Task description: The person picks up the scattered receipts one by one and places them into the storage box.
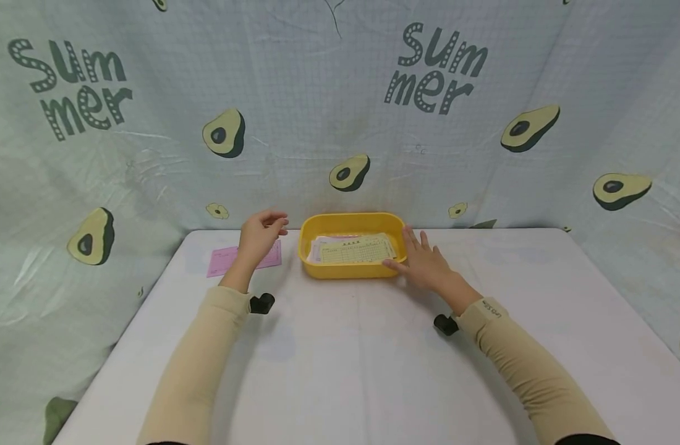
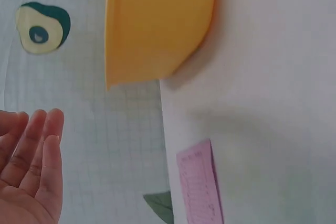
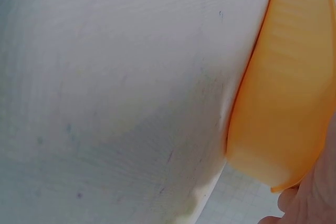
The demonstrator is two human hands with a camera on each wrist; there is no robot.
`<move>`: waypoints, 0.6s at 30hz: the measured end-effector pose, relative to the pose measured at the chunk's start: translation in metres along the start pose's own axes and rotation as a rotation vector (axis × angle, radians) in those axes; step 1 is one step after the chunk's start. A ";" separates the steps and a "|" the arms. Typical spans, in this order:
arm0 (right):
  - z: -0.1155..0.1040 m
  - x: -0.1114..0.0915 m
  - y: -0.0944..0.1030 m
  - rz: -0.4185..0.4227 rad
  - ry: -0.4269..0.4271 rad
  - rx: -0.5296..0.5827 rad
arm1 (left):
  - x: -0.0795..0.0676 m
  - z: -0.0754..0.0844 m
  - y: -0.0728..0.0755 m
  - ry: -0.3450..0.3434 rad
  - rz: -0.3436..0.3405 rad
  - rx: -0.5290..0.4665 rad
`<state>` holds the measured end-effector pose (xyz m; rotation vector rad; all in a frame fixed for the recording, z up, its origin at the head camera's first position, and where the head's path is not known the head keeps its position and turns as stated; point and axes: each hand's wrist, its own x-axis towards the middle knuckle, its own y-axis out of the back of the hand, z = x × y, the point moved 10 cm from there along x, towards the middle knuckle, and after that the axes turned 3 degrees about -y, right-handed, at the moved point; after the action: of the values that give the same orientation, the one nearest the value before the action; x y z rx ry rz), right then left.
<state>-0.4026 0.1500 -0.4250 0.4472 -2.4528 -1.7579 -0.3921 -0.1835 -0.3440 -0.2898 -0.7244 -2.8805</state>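
A shallow yellow plastic basket (image 1: 353, 271) stands near the table's far edge. Printed paper slips lie inside, a pale yellow slip (image 1: 358, 250) on top of a lilac one (image 1: 315, 252). My right hand (image 1: 427, 267) rests against the basket's right end, fingers spread and thumb at the front rim; the right wrist view has this hand (image 3: 317, 195) at the basket wall (image 3: 283, 93). Left of the basket, my left hand (image 1: 258, 240) hovers with loosely bent fingers and holds nothing. A pink printed slip (image 1: 221, 262) lies beneath it, partly hidden by the hand and wrist.
The white table (image 1: 340, 371) ends behind the basket at a hanging cloth (image 1: 295, 93) printed with avocados and lettering. Black wrist cameras (image 1: 262, 303) sit on both cuffs.
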 end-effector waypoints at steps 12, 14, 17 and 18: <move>0.000 0.000 0.002 0.001 0.003 -0.003 | -0.014 -0.029 0.040 -0.019 0.030 -0.045; -0.001 -0.001 0.002 0.002 0.002 -0.002 | -0.017 -0.036 0.047 -0.014 0.040 -0.025; -0.002 -0.001 0.001 -0.001 0.005 -0.004 | -0.022 -0.047 0.059 0.019 0.074 0.006; -0.002 -0.001 0.000 -0.006 0.004 -0.005 | -0.025 -0.051 0.063 0.036 0.088 0.017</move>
<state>-0.4010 0.1488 -0.4241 0.4575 -2.4467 -1.7626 -0.3632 -0.2603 -0.3649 -0.2602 -0.7117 -2.7877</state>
